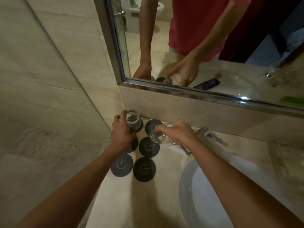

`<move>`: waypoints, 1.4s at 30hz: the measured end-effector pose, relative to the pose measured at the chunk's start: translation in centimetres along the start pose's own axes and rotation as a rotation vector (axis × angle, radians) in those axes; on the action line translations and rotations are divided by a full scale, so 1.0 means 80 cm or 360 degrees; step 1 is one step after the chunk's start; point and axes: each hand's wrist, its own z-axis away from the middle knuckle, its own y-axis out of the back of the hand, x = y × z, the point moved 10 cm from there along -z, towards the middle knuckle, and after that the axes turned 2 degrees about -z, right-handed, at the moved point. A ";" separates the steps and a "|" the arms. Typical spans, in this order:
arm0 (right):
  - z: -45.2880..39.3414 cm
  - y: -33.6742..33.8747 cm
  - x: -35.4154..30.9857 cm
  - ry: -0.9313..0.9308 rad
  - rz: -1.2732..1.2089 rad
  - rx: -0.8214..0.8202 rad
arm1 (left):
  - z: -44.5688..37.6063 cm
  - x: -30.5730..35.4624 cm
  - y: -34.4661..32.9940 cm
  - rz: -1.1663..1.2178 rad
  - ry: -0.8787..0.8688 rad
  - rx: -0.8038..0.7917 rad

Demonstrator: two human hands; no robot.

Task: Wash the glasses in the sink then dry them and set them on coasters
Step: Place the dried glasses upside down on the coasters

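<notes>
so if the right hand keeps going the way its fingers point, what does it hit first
Probably the back right coaster. The right hand holds a glass, tilted, fingers pointing left and slightly down over that coaster. Further left stands the other glass, held by the left hand. Height above the counter is unclear.

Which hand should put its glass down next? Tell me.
Right hand: its glass hangs tilted just above a bare coaster. The left hand's glass already stands on one.

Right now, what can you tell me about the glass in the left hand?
The glass is clear, round and looks empty. It stands upright on a dark round coaster in the corner by the wall. The left hand grips its side, fingers curled round it.
</notes>
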 end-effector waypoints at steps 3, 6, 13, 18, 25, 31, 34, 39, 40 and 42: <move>0.022 -0.043 0.027 -0.0458 -0.0867 -0.0384 | 0.018 -0.013 0.001 -0.0022 0.0121 -0.0051; 0.045 -0.083 0.041 -0.0750 -0.1449 -0.0660 | 0.027 -0.025 0.001 -0.0067 0.0139 -0.0126; 0.039 -0.120 0.019 -0.0625 -0.2072 -0.0802 | 0.033 -0.045 0.000 -0.0064 0.0177 -0.0212; 0.005 -0.098 0.015 -0.0158 -0.1490 -0.0346 | 0.029 -0.049 -0.006 -0.0201 0.0147 -0.0306; -0.036 -0.053 -0.002 0.0453 -0.0707 0.0350 | 0.028 -0.047 -0.019 -0.0447 0.0016 -0.0370; -0.068 -0.070 -0.006 0.0670 -0.0473 0.0468 | 0.026 -0.047 -0.026 -0.0523 -0.0044 -0.0368; -0.078 -0.080 -0.007 0.0710 -0.0426 0.0467 | 0.026 -0.048 -0.027 -0.0524 -0.0073 -0.0356; -0.092 -0.093 -0.001 0.0716 -0.0397 0.0401 | 0.027 -0.057 -0.030 -0.0542 -0.0071 -0.0372; -0.092 -0.094 0.000 0.0699 -0.0393 0.0394 | 0.028 -0.059 -0.030 -0.0549 -0.0061 -0.0379; -0.092 -0.093 0.000 0.0686 -0.0378 0.0377 | 0.029 -0.060 -0.030 -0.0553 -0.0059 -0.0384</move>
